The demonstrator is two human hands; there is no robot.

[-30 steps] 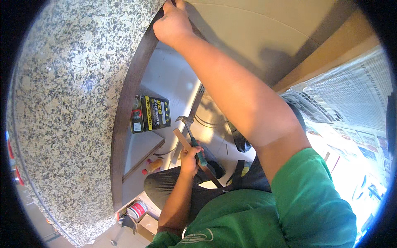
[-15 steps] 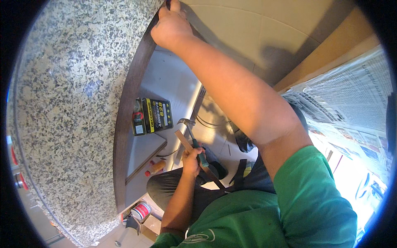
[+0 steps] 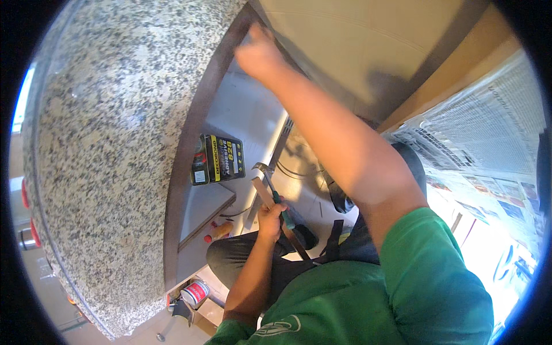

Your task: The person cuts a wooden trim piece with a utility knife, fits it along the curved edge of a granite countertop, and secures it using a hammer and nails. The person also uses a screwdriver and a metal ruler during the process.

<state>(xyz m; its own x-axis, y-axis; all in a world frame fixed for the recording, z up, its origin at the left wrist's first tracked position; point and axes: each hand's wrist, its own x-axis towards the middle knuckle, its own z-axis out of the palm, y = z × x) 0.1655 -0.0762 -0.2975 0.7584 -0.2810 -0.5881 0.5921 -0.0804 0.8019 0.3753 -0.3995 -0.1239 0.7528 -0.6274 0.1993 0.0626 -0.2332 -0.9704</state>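
Note:
My left hand is closed in front of my lap, round a claw hammer and a flat strip of light brown wood together. The hammer's metal head points away from me, and its dark green grip passes through my fingers. My right hand is stretched far forward, beside the top end of the dark brown edging that borders the speckled stone slab. Motion smears its fingers, so I cannot make out whether they touch the edging or hold anything.
Inside the cabinet stands a black and yellow adhesive can. Near it are a loose board and an orange bottle with a red cap. A white and red tin sits lower left. Newspaper covers a panel at right.
My right hand has come down slightly from the edging's top corner, which now shows. My left hand keeps its hold on the hammer and wooden strip. The whole view has shifted a little.

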